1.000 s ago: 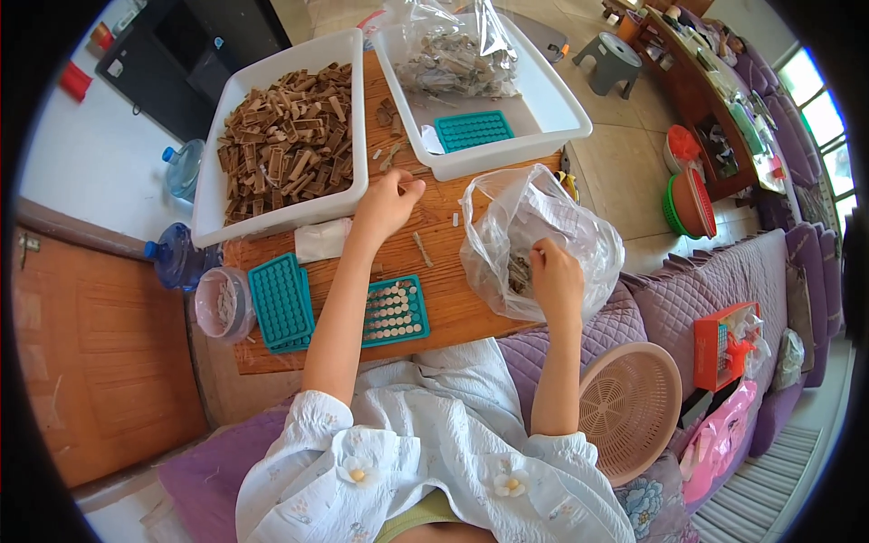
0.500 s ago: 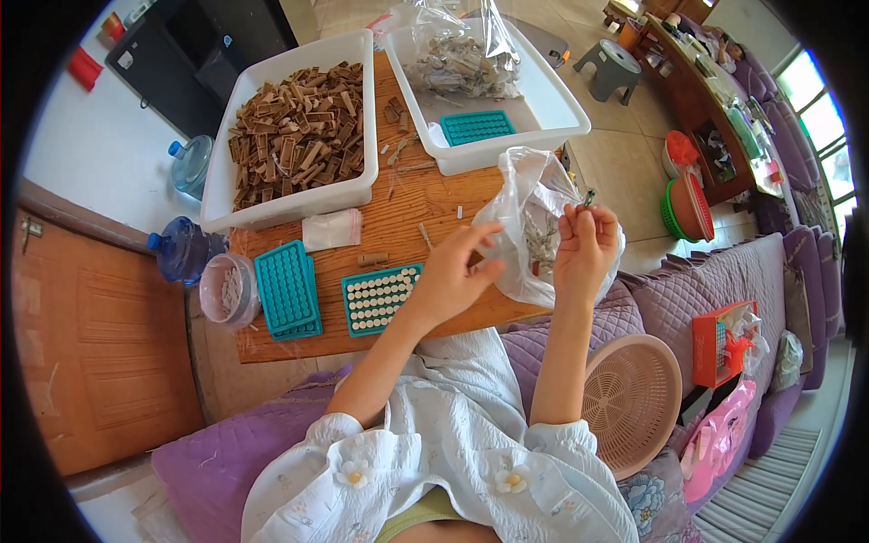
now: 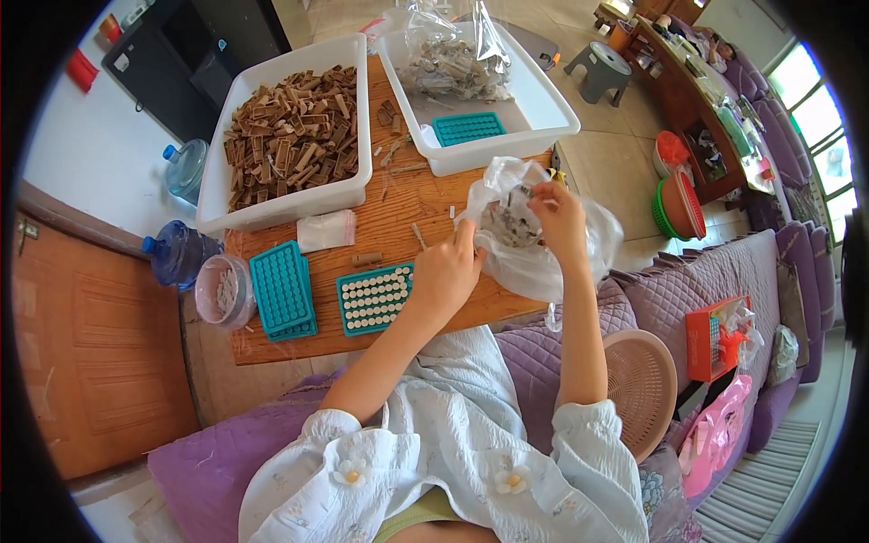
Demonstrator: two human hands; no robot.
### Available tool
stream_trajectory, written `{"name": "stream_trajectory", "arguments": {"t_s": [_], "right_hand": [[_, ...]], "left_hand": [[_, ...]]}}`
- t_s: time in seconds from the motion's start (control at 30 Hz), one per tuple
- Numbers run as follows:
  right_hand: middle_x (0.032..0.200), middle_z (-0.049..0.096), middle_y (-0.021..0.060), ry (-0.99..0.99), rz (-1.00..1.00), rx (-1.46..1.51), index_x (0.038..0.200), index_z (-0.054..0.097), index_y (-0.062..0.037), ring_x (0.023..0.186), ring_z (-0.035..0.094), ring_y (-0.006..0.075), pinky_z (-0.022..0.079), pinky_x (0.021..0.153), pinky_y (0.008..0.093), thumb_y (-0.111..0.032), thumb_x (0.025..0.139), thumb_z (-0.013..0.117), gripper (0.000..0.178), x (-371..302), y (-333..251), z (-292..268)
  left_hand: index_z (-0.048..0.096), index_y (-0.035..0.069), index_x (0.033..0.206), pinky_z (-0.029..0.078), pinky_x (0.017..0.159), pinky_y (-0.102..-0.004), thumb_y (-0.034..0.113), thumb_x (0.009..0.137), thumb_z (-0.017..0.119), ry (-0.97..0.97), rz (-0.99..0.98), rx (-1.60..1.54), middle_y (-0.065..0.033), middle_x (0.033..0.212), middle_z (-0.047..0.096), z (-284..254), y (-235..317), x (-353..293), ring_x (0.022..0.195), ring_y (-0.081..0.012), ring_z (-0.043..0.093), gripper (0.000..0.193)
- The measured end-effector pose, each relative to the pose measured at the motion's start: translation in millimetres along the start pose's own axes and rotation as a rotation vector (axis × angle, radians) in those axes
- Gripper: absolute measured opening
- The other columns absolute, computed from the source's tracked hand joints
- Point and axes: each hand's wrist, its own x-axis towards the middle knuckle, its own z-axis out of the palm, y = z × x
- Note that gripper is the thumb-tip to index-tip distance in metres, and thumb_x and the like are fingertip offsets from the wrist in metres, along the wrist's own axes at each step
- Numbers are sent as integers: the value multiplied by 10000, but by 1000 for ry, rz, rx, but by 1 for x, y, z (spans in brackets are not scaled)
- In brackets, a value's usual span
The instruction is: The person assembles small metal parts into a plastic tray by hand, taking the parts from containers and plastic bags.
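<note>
A crumpled clear plastic bag point(image 3: 534, 240) of small pieces is gripped by the left hand point(image 3: 448, 271) and pinched at its rim by the right hand point(image 3: 557, 213), beside a teal peg tray point(image 3: 373, 297).

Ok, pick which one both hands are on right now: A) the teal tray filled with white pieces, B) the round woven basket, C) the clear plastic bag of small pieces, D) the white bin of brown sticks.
C: the left hand and right hand both grip the clear plastic bag at the wooden table's right edge, apart from the bin, tray and basket.
</note>
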Motion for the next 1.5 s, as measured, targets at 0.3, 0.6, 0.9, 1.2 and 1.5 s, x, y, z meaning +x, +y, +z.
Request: {"name": "stream_trajectory", "arguments": {"t_s": [0.3,0.6,0.9,1.2,1.5], "right_hand": [[775,528,28,-175,210,474,860,476,-35,797,575,152,443,728,248,32,774,495,111,5,-14,-13],[769,528,14,-102,30,966,828,480,-53,811,564,134,409,695,214,14,766,526,103,-3,-31,-18],[771,516,14,-298,88,86,785,479,-13,775,563,122,411,675,206,48,733,543,103,11,-19,-27],[784,550,43,-300,135,661,799,463,-41,804,582,159,457,772,297,47,761,516,109,-6,-20,-32],[782,591,79,-266,177,739,807,461,-47,780,588,170,460,765,291,48,768,499,110,0,-22,-26]], "left_hand": [[388,49,969,459,473,-393,129,712,600,-6,-34,-53,-177,729,582,1,-4,-17,594,-327,577,343],[373,27,921,461,421,-387,141,728,581,-48,-51,-9,-156,601,565,0,-8,-21,515,-318,574,307],[379,42,985,458,480,-406,159,733,583,-110,-107,-26,-182,687,583,-6,-3,-23,583,-340,574,344],[360,43,1016,461,506,-409,184,749,573,-132,-114,-36,-189,747,583,-5,-3,-26,623,-345,575,370],[361,26,1050,463,579,-410,200,753,572,-227,-162,-46,-207,829,573,-12,-4,-27,701,-352,571,404]]}}
